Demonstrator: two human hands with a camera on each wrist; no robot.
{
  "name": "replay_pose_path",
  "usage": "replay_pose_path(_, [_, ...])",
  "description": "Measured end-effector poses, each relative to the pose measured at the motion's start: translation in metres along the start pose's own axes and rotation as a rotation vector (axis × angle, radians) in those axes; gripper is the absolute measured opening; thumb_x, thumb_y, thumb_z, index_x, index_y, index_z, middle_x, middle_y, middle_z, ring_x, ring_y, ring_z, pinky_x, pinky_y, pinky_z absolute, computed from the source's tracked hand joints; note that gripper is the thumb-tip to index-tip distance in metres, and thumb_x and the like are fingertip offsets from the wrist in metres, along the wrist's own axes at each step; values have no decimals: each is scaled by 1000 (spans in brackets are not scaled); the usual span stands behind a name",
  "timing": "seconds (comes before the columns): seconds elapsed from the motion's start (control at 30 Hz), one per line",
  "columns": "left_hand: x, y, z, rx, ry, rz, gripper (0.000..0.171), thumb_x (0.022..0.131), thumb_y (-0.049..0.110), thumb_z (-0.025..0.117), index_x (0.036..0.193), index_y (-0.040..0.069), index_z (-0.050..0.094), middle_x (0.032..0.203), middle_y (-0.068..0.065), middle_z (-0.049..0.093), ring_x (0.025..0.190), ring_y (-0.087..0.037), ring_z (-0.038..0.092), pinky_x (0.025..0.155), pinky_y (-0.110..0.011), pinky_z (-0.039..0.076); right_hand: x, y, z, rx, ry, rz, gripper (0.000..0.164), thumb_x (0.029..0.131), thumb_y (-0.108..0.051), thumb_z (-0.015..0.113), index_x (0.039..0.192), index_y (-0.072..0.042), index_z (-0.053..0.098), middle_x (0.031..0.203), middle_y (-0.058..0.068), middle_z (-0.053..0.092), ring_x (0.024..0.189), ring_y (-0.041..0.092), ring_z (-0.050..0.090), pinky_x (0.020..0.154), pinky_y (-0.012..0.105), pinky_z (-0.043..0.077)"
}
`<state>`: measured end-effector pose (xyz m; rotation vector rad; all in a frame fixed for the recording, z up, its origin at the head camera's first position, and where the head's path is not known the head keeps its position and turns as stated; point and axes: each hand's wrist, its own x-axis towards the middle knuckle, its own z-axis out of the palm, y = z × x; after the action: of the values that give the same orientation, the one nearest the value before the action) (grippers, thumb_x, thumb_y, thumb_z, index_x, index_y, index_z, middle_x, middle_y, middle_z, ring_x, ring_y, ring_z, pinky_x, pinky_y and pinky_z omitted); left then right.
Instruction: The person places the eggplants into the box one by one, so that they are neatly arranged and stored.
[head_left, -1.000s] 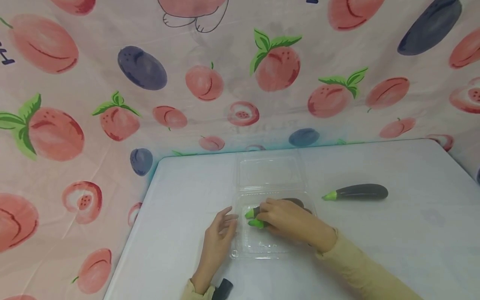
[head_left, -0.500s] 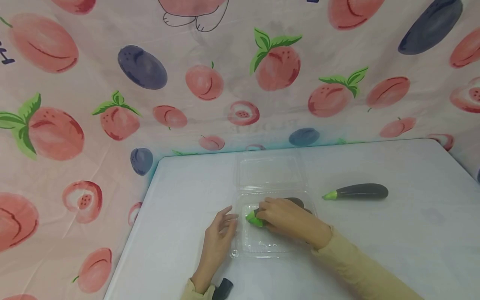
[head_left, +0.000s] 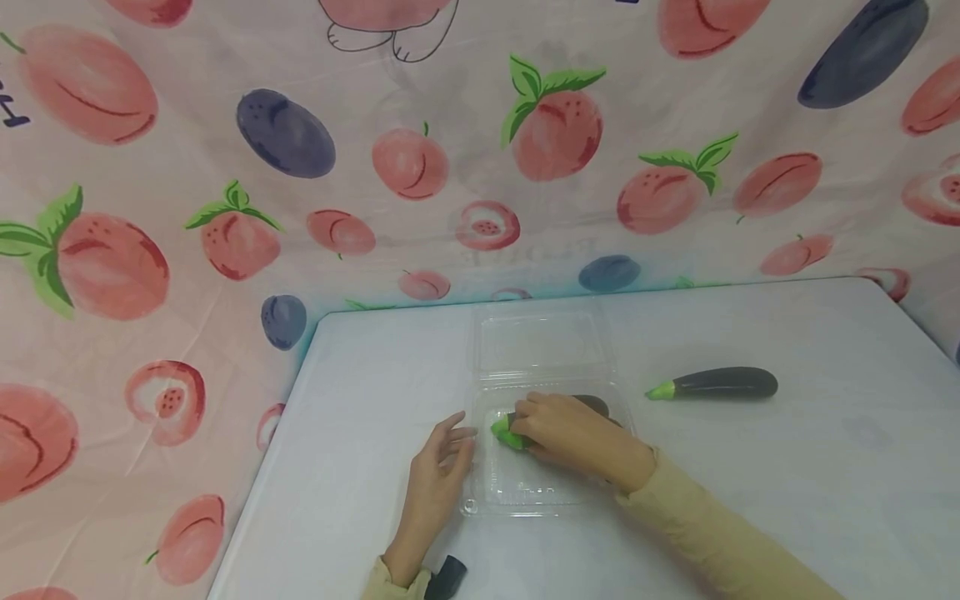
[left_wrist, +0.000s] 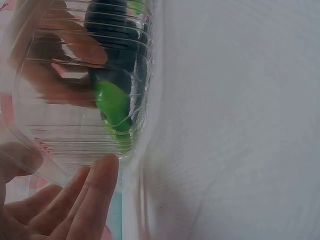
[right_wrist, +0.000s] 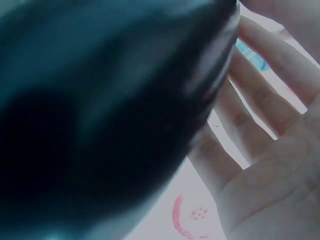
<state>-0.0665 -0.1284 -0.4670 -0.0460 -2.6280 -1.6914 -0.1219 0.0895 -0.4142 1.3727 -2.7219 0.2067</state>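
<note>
An open clear plastic clamshell container (head_left: 517, 487) lies on the table, two dark eggplants with green stem ends inside it. My right hand (head_left: 566, 429) reaches in from the right and grips the nearer eggplant (right_wrist: 110, 100), fingers round its body. Beside it lies the farther eggplant (head_left: 595, 405), mostly covered by that hand in the head view. Along the container's left wall rests my left hand (head_left: 435, 479), its fingers nearly straight; in the left wrist view the fingertips (left_wrist: 107, 167) touch the outside of the clear wall, with the thumb by the rim.
A third eggplant (head_left: 723, 383) lies on the white table (head_left: 810, 483) to the right of the container. The container's lid (head_left: 543, 342) is folded back toward the far edge. Fruit-printed cloth (head_left: 420, 242) hangs behind and at the left.
The nearer eggplant's green end has shifted slightly away from me, up against the other one, with my right hand moving along a little. My left hand has stayed in place.
</note>
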Motion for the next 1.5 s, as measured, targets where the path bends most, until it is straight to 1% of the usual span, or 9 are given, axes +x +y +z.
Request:
replay_pose_path(0.27, [-1, 2, 0, 12, 8, -1, 43, 101, 24, 60, 141, 12, 51, 121, -7, 69, 109, -21, 68, 85, -21, 58, 2, 1, 3, 8, -22, 13, 22, 77, -15, 85, 97, -17, 76, 87, -6, 65, 78, 9, 55, 69, 20, 54])
replay_pose_path(0.53, [-1, 2, 0, 6, 7, -11, 44, 100, 26, 61, 141, 13, 51, 121, -7, 69, 110, -21, 68, 86, -21, 58, 4, -1, 1, 32, -84, 64, 28, 77, -19, 86, 103, -19, 77, 91, -6, 67, 81, 8, 57, 75, 21, 57])
replay_pose_path(0.67, [-1, 2, 0, 2, 6, -8, 43, 100, 23, 61, 141, 13, 51, 121, -7, 69, 109, -21, 68, 86, -22, 59, 4, -1, 1, 28, -94, 67, 29, 75, -19, 87, 102, -19, 76, 92, -6, 68, 82, 8, 58, 76, 21, 57])
replay_pose_path(0.9, [-1, 3, 0, -3, 5, -2, 42, 100, 24, 61, 140, 13, 52, 121, -8, 69, 109, -21, 68, 86, -22, 58, 2, 1, 0, 12, -63, 32, 27, 75, -19, 87, 99, -18, 76, 89, -5, 65, 80, 10, 56, 72, 21, 55])
replay_pose_path(1.1, [-1, 3, 0, 0, 2, -6, 43, 100, 25, 60, 141, 13, 51, 121, -7, 69, 109, -21, 68, 86, -22, 58, -3, 2, -1, 12, -19, 2, 27, 75, -20, 86, 100, -16, 75, 92, -5, 65, 82, 11, 58, 71, 23, 55])
replay_pose_path(1.3, [-1, 4, 0, 9, 4, -10, 43, 101, 25, 60, 141, 13, 51, 121, -7, 69, 109, -20, 68, 87, -23, 58, -6, 4, -2, 2, -9, 11, 24, 76, -21, 85, 98, -16, 75, 92, -5, 65, 83, 12, 59, 71, 24, 55])
replay_pose_path(1.5, [-1, 5, 0, 4, 9, -4, 42, 100, 23, 60, 140, 12, 52, 120, -7, 69, 108, -21, 68, 88, -24, 59, -10, 7, -7, -38, 0, 13, 25, 77, -21, 85, 99, -14, 75, 93, -3, 66, 84, 14, 61, 75, 27, 57])
